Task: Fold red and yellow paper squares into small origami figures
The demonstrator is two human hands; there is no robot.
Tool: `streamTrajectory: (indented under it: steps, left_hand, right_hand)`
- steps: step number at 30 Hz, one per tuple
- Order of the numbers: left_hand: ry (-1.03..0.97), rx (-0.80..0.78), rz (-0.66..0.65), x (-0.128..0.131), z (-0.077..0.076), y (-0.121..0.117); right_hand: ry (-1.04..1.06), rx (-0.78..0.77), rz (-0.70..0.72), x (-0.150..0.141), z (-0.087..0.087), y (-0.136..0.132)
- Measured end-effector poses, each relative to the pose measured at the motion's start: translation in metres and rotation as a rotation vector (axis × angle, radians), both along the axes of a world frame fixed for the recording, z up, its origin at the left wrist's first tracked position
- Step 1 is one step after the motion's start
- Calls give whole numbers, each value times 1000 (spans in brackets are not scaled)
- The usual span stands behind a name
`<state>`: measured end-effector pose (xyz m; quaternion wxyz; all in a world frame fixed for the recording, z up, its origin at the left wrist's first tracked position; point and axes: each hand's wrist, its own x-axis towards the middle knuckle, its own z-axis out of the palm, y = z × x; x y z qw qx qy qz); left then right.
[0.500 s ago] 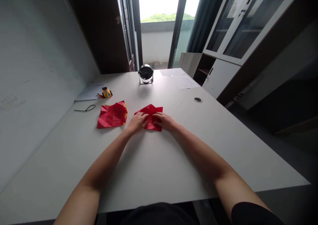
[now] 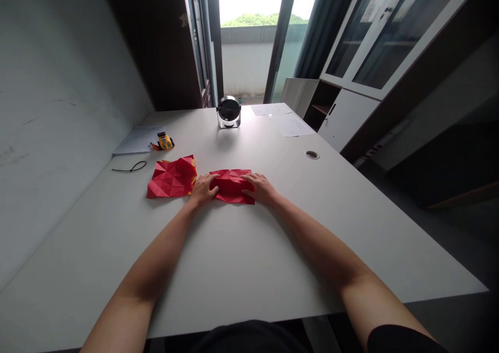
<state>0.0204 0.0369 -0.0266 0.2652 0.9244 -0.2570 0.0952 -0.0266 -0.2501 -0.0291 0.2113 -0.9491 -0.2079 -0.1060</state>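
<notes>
A sheet of red folding paper [image 2: 234,191] lies on the white table in front of me, its upper part folded over in creased flaps. My left hand [image 2: 203,189] grips its left end, fingers at the folded edge and thumb lower down. At the right end my right hand [image 2: 261,187] holds the sheet the same way, its fingers curled over the fold. Just left of my left hand rests a stack of creased red paper [image 2: 171,177], with orange edges showing beneath. My palms hide both ends of the sheet I hold.
Beyond the stack are a black cable tie [image 2: 130,167], a small yellow toy [image 2: 165,141] and white papers [image 2: 136,140] by the wall. A round black device on a metal stand [image 2: 228,112] is at the back. A cable hole [image 2: 312,155] and more papers [image 2: 295,125] lie to the right.
The peaked upper part of the red paper has come down into a flatter fold with a straight top edge. My left hand has shifted left, to the sheet's end.
</notes>
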Motion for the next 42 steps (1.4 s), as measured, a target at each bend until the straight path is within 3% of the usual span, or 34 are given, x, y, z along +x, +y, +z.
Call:
streamTrajectory:
  steps: [6, 11, 15, 19, 24, 26, 31, 34, 39, 42]
  left_hand:
    - [61, -235, 22, 6, -2, 9]
    - [86, -493, -31, 4, 2, 6]
    - [162, -605, -7, 1, 3, 4]
    - [182, -672, -15, -1, 4, 2]
    - [125, -761, -21, -4, 6, -1]
    - [85, -777, 0, -5, 7, -2]
    - [85, -767, 37, -7, 10, -2]
    - [94, -772, 21, -9, 10, -4]
    - [107, -776, -37, -12, 11, -8]
    - [91, -775, -26, -12, 12, -7]
  right_hand:
    - [-58, 134, -69, 4, -5, -2]
    - [-46, 304, -80, 8, -4, -4]
    - [-70, 384, -80, 8, -2, -6]
    - [-62, 411, -201, 6, 1, -4]
    - [160, 475, -355, -3, 13, 9]
    - [297, 629, -338, -7, 18, 16]
    - [553, 1251, -258, -8, 21, 27]
    - [554, 1440, -230, -8, 21, 27]
    - [533, 1395, -128, -7, 18, 23]
    - [454, 1378, -142, -3, 12, 21]
